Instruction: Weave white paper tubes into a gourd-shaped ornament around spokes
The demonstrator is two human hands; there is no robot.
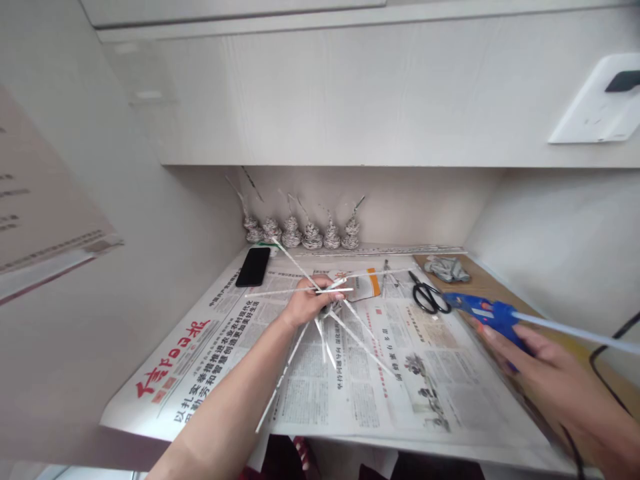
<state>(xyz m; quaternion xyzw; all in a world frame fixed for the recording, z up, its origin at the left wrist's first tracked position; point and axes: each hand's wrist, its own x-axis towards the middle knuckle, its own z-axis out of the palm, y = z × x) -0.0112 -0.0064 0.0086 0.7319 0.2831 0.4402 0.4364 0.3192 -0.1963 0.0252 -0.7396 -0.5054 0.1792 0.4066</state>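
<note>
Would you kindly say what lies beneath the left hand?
Printed newspaper shows below the left hand and around the paper strips it holds; an orange-edged item shows to its right. What the hand directly covers cannot be seen.

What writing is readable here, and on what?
"信阳日报": red masthead, newspaper.
"以扎实举措推进农业农村现代化": headline, same newspaper.
"勤劳和智慧创造更加美好生活": the next headline; its first character is unclear.
"坚持问题导向": sideways headline, same newspaper.
Too small or blurred: the other newsprint, the sheet at left, and any print on the socket plate or blue glue gun.
</note>
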